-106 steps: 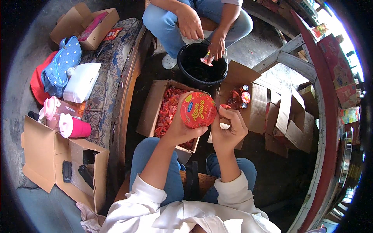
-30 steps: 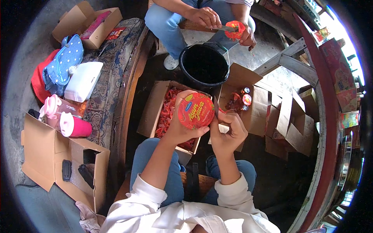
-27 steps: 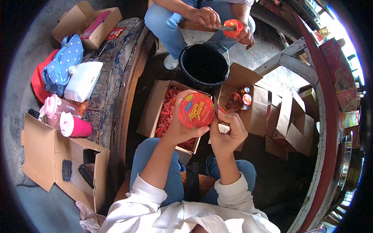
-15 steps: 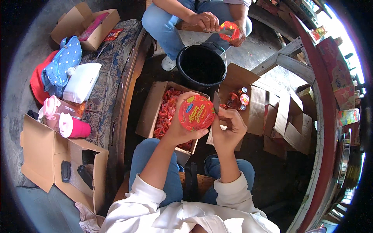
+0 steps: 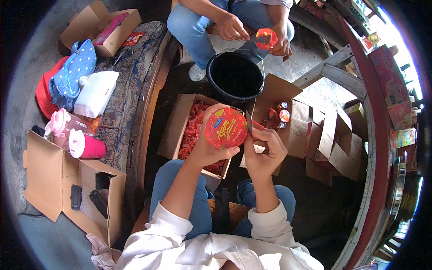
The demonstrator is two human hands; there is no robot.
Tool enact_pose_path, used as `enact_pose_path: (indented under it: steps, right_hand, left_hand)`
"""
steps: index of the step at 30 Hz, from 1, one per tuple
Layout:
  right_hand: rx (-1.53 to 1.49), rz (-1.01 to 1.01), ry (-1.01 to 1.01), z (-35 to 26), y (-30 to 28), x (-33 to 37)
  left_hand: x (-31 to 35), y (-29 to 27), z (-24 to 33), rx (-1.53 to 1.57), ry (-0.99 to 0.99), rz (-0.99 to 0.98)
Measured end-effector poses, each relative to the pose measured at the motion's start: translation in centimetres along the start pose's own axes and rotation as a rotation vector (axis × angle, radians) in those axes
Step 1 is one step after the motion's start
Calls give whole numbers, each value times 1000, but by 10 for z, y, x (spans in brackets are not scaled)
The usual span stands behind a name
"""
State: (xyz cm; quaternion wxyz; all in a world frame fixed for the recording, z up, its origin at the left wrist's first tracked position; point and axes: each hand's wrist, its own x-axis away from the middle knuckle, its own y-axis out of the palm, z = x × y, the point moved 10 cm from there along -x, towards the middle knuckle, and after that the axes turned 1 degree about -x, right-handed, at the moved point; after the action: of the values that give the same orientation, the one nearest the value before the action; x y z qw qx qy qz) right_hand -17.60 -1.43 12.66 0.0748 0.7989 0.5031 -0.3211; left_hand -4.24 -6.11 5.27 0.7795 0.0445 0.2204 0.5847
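My left hand (image 5: 203, 150) is wrapped round a cup with a red printed lid (image 5: 226, 128), its round top facing up at me; the cup's sides are mostly hidden. In my right hand (image 5: 266, 150), fingers pinched, is a knife (image 5: 249, 122) whose thin grey blade points up along the lid's right edge. The handle is hidden in the fingers. Below the cup stands a cardboard box (image 5: 173, 130) full of red wrapper pieces (image 5: 194, 121).
Opposite sits a person, whose hands (image 5: 231, 28) hold a blade and a red cup (image 5: 265, 39) above a black bucket (image 5: 235, 76). An open box (image 5: 294, 121) with small cups is at right. A patterned bench (image 5: 123, 90) with bags and a pink tumbler (image 5: 87, 145) lies left.
The cup in my left hand has tilted and shifted slightly left, with the knife still at its edge. Across from me, the other person's cup and blade have moved a little.
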Motion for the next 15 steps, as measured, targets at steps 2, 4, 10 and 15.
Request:
enact_pose_path:
  steps: [2,4,10,15]
  right_hand:
    - [40,-4,-47,-4,0,-1]
    - [95,-11,-107,-10,0,-1]
    - [222,-112,-230,-22,5,-4]
    - [-13,-101,63,9,1,-8]
  left_hand:
    - [-1,2,2,-2,-17,-8]
    - [-1,3,3,-1,-23,-15]
    - [-1,0,5,-30,10,-23]
    - [-1,1,-1,16,-33,-3]
